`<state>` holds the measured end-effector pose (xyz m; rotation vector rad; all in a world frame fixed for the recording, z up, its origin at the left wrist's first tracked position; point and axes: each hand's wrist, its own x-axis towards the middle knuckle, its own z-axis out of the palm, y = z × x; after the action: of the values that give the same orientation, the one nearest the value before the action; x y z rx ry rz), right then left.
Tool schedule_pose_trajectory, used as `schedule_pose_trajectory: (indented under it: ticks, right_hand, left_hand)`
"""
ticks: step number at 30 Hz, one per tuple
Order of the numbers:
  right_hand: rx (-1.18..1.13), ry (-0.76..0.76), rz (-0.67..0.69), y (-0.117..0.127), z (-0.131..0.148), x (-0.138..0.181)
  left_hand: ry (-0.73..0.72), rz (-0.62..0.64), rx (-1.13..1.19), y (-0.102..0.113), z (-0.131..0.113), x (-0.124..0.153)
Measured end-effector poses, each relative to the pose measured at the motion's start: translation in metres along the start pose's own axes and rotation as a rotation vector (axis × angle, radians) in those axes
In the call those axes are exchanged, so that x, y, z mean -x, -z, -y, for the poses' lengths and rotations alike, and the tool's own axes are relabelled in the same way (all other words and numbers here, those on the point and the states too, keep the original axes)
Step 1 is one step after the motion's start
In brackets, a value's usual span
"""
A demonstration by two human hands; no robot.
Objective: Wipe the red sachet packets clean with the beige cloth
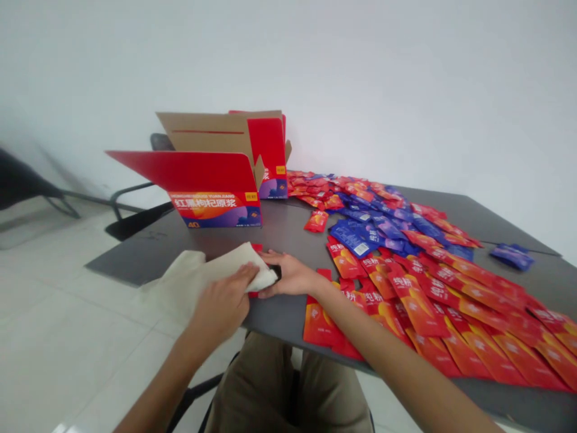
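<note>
A cream cloth bag (193, 276) lies at the near left of the grey table (288, 231). My left hand (223, 304) pinches the bag's open edge, fingers closed on the fabric. My right hand (288, 275) is at the bag's mouth, fingers curled around red sachets (256, 247) that show partly under the cloth. What sits inside the bag is hidden.
Red sachets (428, 300) and blue sachets (360, 237) lie spread over the right half of the table. An open red carton (216, 192) stands at the back left, a second one (270, 156) behind it. Black chairs (135, 219) stand beyond the table's left edge.
</note>
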<state>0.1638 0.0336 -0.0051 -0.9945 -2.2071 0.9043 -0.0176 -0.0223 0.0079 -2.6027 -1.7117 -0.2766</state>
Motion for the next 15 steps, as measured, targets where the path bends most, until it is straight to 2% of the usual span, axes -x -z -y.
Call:
schedule_pose_trajectory:
  ticks: [4, 10, 15]
  right_hand:
    - [0.006, -0.034, -0.012, 0.001, 0.002, 0.001]
    - [0.007, 0.044, -0.007, 0.000, 0.000, 0.000]
    - [0.000, -0.034, -0.008, 0.002, 0.003, 0.001]
  left_hand:
    - [0.058, -0.006, -0.057, 0.003, 0.003, -0.020]
    - [-0.070, 0.017, 0.035, -0.002, -0.005, 0.010]
    - [0.078, 0.019, -0.022, 0.004, 0.006, -0.021]
